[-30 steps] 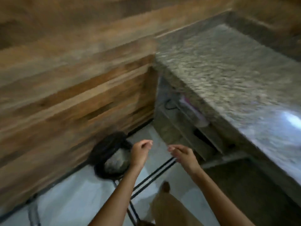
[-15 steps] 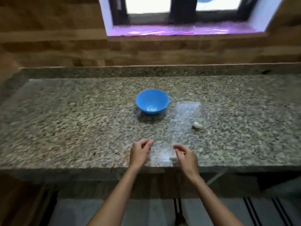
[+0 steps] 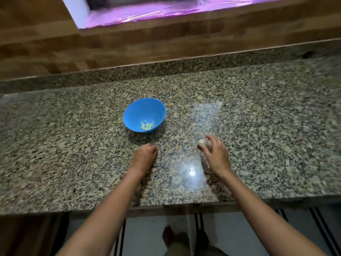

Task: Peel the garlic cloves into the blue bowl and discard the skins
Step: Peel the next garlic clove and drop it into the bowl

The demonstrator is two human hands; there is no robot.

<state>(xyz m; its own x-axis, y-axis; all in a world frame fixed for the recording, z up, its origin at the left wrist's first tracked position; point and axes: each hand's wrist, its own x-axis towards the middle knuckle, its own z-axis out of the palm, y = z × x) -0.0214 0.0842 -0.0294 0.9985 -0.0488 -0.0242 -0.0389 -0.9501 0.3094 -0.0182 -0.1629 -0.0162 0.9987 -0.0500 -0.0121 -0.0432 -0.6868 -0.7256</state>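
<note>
Right hand (image 3: pixel 216 155): gripped the small whitish papery garlic head (image 3: pixel 202 143) on the speckled granite counter (image 3: pixel 73 145), probably to lift it for peeling.
Left hand (image 3: pixel 144 157): fingers curled under, nothing seen in it; it rested apart from the right, near enough to help.
Round blue plastic bowl (image 3: pixel 136 111): stood just beyond both hands, left of the garlic, within easy reach; pale peeled pieces (image 3: pixel 146 125) lay inside.

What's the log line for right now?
step: grasp garlic | right hand: fingers round garlic, right of bowl | left hand: curled, nothing seen in it | bowl: on counter, cloves inside
</note>
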